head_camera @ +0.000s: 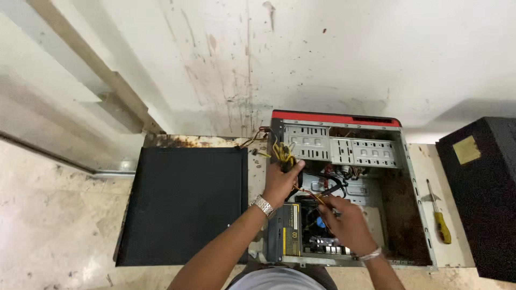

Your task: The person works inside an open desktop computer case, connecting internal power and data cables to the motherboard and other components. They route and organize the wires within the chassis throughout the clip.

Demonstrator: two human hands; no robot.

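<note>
So with the left hand (280, 181) gripping the yellow cable bundle (282, 152) near the computer case's (414, 177) left wall and the right hand (345, 221) pinching wires (310, 196) mid-case, I'd ease them gently, never yank.

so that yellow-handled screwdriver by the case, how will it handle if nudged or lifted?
The screwdriver looks stiff: a straight metal shaft and solid handle. Its rounded handle lies free on the flat table, so a nudge would probably roll it. It is likely light, being slim beside the computer case.
</note>
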